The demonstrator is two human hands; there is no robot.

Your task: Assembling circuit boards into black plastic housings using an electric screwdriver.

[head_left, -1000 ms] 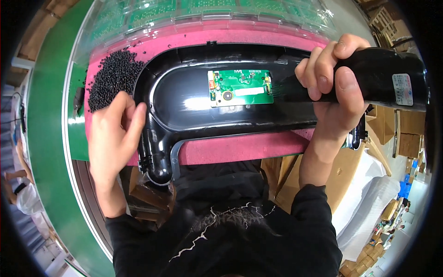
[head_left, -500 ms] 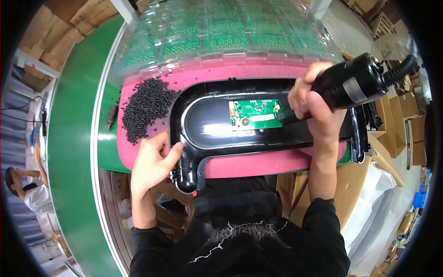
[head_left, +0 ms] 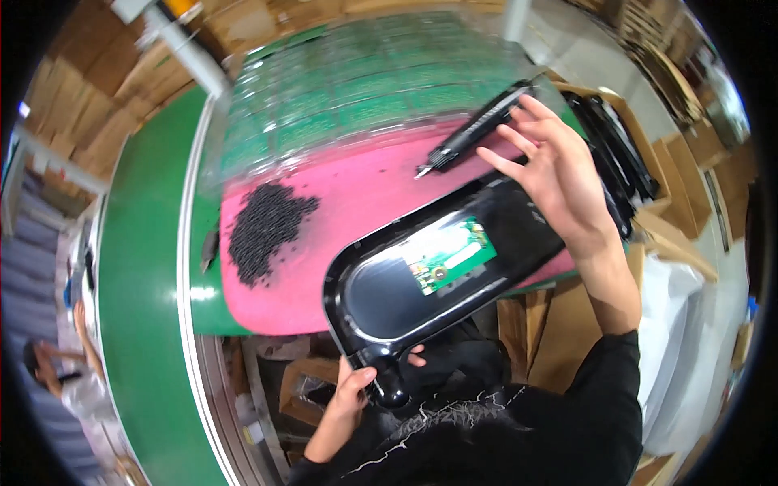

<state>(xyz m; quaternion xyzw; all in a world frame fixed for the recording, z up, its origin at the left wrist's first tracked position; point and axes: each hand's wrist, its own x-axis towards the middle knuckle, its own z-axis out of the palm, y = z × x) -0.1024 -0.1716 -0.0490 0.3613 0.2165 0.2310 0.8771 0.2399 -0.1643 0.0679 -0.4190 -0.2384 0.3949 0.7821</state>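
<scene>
"While the left grip (head_left: 354, 389) is wrapped round the near-left leg of the black housing (head_left: 519, 223), what's around?"
"Pink mat (head_left: 340, 211) partly beneath, small black pieces (head_left: 267, 231) left, clear trays (head_left: 348, 89) far; the right grip (head_left: 563, 178) splays wide by a black screwdriver (head_left: 478, 130), contact unclear"

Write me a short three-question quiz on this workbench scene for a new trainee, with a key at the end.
1. Fill the gap: the small black parts lie heaped on a ____ mat.
2. True or false: the green circuit board lies inside the black housing.
3. Which thing does the left hand grip?
A) the mat
B) the black housing
C) the small black parts

Key: 1 pink; 2 true; 3 B.
</scene>
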